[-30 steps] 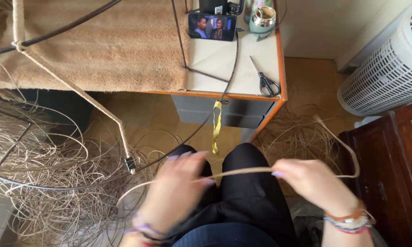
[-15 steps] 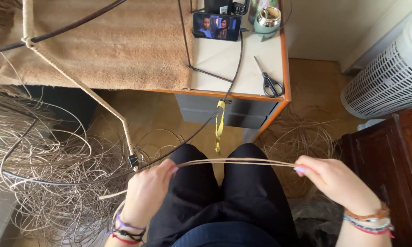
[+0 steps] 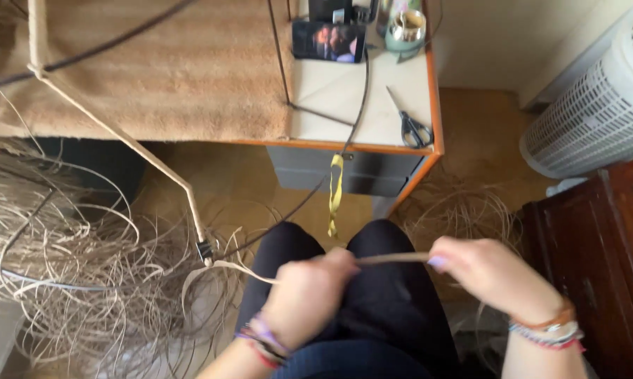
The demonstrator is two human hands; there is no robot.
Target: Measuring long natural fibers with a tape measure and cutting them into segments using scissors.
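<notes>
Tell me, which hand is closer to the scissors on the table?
Right. The right hand sits almost straight below the scissors, while the left hand is farther over to the left. Both hold the tan strand.

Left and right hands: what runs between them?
In the head view, a short stretch of flat tan strip spans from the left hand to the right hand, over the dark trousers; nothing else intervenes.

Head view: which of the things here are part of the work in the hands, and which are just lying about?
In use:
- rattan strip, pinched between left hand and right hand
- wire frame with wrapped strut and black clip
- loose rattan heap on the floor

Lying about:
- scissors on the desk
- phone
- cup
- yellow ribbon
- white fan heater
- wooden cabinet
</notes>
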